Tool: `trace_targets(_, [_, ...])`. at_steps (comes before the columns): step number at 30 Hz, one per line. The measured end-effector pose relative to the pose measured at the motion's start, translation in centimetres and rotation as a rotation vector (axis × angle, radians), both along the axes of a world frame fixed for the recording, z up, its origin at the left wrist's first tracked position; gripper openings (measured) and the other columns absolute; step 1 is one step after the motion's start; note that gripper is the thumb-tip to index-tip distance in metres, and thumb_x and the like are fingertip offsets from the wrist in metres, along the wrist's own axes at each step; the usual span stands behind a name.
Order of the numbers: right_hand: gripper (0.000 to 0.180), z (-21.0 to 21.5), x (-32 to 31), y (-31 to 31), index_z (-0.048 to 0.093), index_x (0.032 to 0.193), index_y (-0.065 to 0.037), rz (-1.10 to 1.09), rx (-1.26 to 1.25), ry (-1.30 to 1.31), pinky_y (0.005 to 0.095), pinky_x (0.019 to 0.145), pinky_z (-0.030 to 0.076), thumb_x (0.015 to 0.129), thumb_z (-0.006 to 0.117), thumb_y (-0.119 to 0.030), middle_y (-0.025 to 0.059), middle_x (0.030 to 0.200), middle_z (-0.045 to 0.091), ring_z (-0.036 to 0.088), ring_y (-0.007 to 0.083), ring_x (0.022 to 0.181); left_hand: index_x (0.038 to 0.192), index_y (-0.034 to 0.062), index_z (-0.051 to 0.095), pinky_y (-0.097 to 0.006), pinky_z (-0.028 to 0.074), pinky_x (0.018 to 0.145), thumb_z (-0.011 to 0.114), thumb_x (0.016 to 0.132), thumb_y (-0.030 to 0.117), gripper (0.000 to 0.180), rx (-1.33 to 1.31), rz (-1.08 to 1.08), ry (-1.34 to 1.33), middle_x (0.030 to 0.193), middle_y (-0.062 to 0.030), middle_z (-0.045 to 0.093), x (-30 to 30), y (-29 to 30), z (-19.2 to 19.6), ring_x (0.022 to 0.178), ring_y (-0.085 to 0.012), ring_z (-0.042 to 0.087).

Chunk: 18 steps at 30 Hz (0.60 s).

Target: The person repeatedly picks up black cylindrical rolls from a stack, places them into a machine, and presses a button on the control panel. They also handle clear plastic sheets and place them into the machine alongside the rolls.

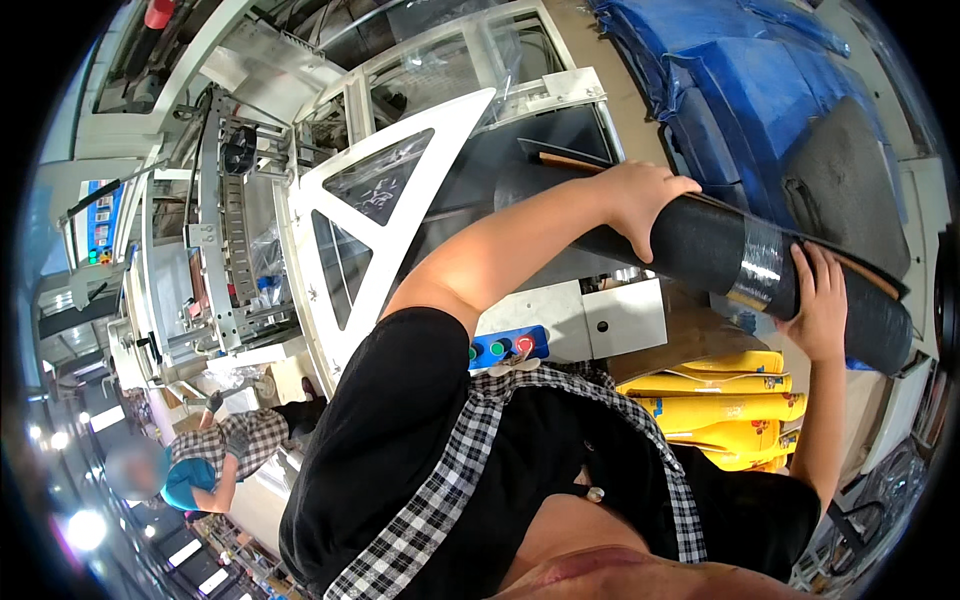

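Checked black-and-white apron straps [440, 503] are worn. Ahead, a long black cylindrical roll [700, 242], banded with clear tape [761, 262], is positioned between crumpled blue sheeting [740, 110] and glossy yellow packages [720, 410]; it is gripped by the left hand [638, 200] and right hand [822, 310], the tape between them.

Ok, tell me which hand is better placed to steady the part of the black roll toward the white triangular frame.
The left hand, likely: it holds the black roll on the side nearer the white triangular frame. The right hand holds it farther away, beyond the shiny tape band.
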State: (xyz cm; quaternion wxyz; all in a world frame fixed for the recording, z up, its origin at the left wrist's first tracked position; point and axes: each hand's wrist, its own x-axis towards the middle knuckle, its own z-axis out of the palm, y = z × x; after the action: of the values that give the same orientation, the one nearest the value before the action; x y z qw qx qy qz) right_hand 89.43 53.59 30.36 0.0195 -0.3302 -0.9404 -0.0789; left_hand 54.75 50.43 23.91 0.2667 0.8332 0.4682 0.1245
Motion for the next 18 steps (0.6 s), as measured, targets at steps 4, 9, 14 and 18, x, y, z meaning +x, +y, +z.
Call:
trace_targets(4, [0.104,-1.0,-4.0,5.7,0.042,0.135,-0.013,0.065,-0.119,0.013,0.0441,0.105,0.036,0.04,0.083,-0.011,0.0131,0.13,0.047,0.044,0.0356,0.121,0.137,0.0091,0.041,-0.04,0.043,0.095,0.084,0.047,0.034,0.103,-0.053,0.089,0.009,0.123,-0.0161,0.056,-3.4,1.9,-1.3,0.114,-0.0328,0.053])
trace_targets(9, [0.108,-3.7,-10.1,9.4,0.041,0.136,-0.013,0.168,-0.27,0.007,0.0428,0.103,0.038,0.037,0.084,-0.015,0.014,0.127,0.048,0.045,0.0349,0.117,0.137,0.009,0.042,-0.042,0.04,0.097,0.081,0.049,0.034,0.099,-0.196,0.185,0.089,0.124,-0.0175,0.055,-8.7,2.9,-2.9,0.115,-0.033,0.052])
trace_targets(14, [0.107,-6.0,-15.1,11.3,0.041,0.136,-0.012,0.256,-0.367,0.021,0.0427,0.103,0.038,0.038,0.085,-0.017,0.014,0.127,0.048,0.046,0.0354,0.117,0.138,0.0086,0.041,-0.045,0.034,0.104,0.077,0.058,0.029,0.09,-0.01,0.354,0.123,0.131,-0.02,0.048,-11.3,-0.3,-4.6,0.122,-0.0351,0.045])
trace_targets(18, [0.107,-8.2,-19.4,12.1,0.041,0.135,-0.012,0.337,-0.469,0.036,0.0421,0.103,0.038,0.038,0.084,-0.017,0.0148,0.127,0.048,0.046,0.0353,0.117,0.137,0.0074,0.042,-0.047,0.03,0.109,0.071,0.07,0.019,0.074,0.293,0.471,0.001,0.137,-0.0199,0.041,-11.2,-9.4,-3.5,0.129,-0.0379,0.038])
